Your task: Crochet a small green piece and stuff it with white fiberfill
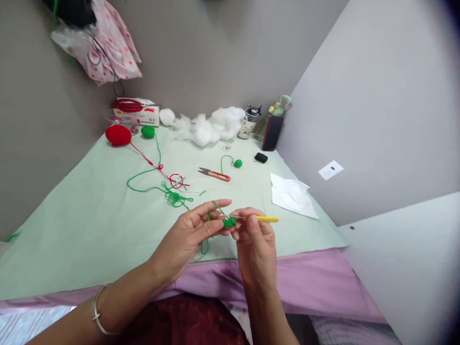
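Observation:
My left hand [196,230] pinches a small green crochet piece [229,223] between thumb and fingers, with green yarn running over the raised index finger. In my right hand [256,235] is a crochet hook with a yellow handle [268,219]; its metal tip lies at the top of the green piece, against the yarn. A loop of yarn hangs below my left hand. Beyond that hand, a loose green yarn tangle [175,196] rests on the pale green cloth [93,215], and a strand leads from it toward my fingers.
Orange-handled snips [214,174] and a small green ball [237,163] lie ahead. Farther back are a red yarn ball [118,135], a green yarn ball [147,132], white stuffing [210,127], a pen cup [247,125] and a phone [272,133]. White paper [293,195] lies at right.

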### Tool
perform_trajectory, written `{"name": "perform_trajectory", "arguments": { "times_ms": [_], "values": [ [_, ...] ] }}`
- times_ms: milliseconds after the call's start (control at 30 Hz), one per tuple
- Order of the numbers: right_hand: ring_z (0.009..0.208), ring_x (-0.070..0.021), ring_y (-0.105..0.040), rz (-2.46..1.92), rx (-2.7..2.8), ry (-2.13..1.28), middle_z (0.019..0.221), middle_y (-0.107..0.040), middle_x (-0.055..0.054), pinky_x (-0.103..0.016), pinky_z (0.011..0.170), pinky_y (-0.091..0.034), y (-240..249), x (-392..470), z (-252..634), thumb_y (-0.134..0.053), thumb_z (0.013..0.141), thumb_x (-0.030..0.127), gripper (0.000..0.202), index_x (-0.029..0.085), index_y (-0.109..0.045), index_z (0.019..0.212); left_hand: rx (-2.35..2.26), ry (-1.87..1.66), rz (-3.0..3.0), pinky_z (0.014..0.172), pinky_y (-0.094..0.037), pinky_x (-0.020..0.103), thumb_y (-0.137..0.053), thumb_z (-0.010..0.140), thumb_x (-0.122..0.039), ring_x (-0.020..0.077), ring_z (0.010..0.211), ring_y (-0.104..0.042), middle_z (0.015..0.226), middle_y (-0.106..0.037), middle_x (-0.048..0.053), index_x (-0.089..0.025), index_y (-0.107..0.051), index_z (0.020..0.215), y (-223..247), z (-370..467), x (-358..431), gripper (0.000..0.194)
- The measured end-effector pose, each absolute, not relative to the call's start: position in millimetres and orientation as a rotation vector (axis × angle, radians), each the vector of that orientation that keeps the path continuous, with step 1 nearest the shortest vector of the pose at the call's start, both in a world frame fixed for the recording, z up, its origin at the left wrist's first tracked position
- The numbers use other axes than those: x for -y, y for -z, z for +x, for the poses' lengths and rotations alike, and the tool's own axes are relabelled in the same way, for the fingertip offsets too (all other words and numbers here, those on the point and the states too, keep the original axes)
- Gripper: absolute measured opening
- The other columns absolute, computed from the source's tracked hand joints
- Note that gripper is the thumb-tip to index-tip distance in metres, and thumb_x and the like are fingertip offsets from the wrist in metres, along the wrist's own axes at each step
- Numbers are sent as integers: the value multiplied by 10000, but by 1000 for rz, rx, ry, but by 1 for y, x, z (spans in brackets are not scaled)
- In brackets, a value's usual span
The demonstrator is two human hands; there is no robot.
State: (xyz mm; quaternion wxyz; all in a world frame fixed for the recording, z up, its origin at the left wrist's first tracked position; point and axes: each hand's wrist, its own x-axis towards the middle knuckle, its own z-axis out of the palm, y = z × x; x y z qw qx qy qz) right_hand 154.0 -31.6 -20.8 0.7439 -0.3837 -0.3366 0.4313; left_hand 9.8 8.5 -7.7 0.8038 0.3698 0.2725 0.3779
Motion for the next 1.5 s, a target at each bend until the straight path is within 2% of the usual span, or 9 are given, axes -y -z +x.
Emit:
{"name": "perform_trajectory", "arguments": {
  "times_ms": [267, 467, 767, 900, 1000, 1100, 1233, 1367, 1500],
  "values": [
    [560, -101, -620, -828, 904, -885, 823, -777, -31, -229, 527, -528, 12, 35, 162, -652, 999, 366, 222, 214, -749, 870, -618, -849, 907, 876, -471, 301, -809, 896, -358, 162, 869, -595, 875, -604, -1, -292, -817, 1183, -1, 6, -7, 295],
    [686, -144, -702, -969, 1163, -607, 917, -778, -42, -308, 656, -584, 10, 48, 166, -543, 1058, 252, 227, 228, -762, 1003, -652, -881, 1049, 868, -451, 279, -754, 950, -381, 145, 862, -572, 874, -602, -15, -340, -799, 1209, 1, 2, -8, 266],
    [1004, -217, -750, -1066, 1642, 43, 1134, -779, -73, -358, 814, -633, 29, 58, 163, -617, 965, 75, 458, 319, -682, 1348, -729, -946, 1004, 736, -486, 209, -899, 805, -304, 106, 800, -584, 880, -625, -24, -319, -786, 1221, -2, 7, -2, 432],
    [1019, -245, -753, -1119, 1674, 263, 1166, -769, -78, -363, 820, -633, 39, 56, 161, -711, 907, 68, 536, 357, -706, 1359, -638, -790, 780, 456, -296, 169, -885, 813, -346, 16, 486, -332, 756, -553, -61, -258, -709, 1351, -2, 7, -3, 573],
    [902, -215, -736, -1079, 1500, 15, 1014, -771, -57, -364, 763, -620, 31, 52, 161, -632, 977, 124, 347, 325, -759, 1230, -585, -720, 672, 418, -169, 164, -869, 831, -308, 5, 450, -158, 595, -387, -116, -168, -727, 1302, -5, 3, -8, 511],
    [723, -166, -664, -972, 1242, -325, 791, -703, -15, -331, 670, -574, 18, 45, 161, -553, 1035, 178, 229, 260, -767, 1056, -590, -765, 688, 422, -189, 156, -871, 820, -249, -7, 459, -198, 679, -474, -87, -203, -759, 1265, -10, 1, -11, 462],
    [795, -165, -677, -943, 1241, -447, 918, -750, -42, -301, 645, -565, 12, 41, 158, -584, 1028, 184, 200, 240, -773, 998, -624, -837, 848, 516, -377, 157, -875, 816, -251, 42, 602, -430, 867, -603, -31, -302, -783, 1256, -10, 3, -7, 452],
    [869, -174, -708, -1047, 1449, -122, 992, -763, -44, -319, 734, -608, 21, 44, 156, -607, 988, 71, 306, 270, -767, 1156, -714, -930, 917, 621, -428, 168, -876, 835, -285, 60, 674, -470, 892, -637, -30, -327, -786, 1259, -3, 8, -4, 436],
    [975, -204, -719, -1065, 1556, 176, 1095, -749, -78, -347, 792, -615, 27, 45, 159, -631, 959, 44, 376, 276, -762, 1226, -610, -798, 690, 572, -403, 184, -882, 822, -309, 46, 552, -371, 672, -511, -65, -228, -807, 1220, -1, 11, -8, 414]
  ]
}}
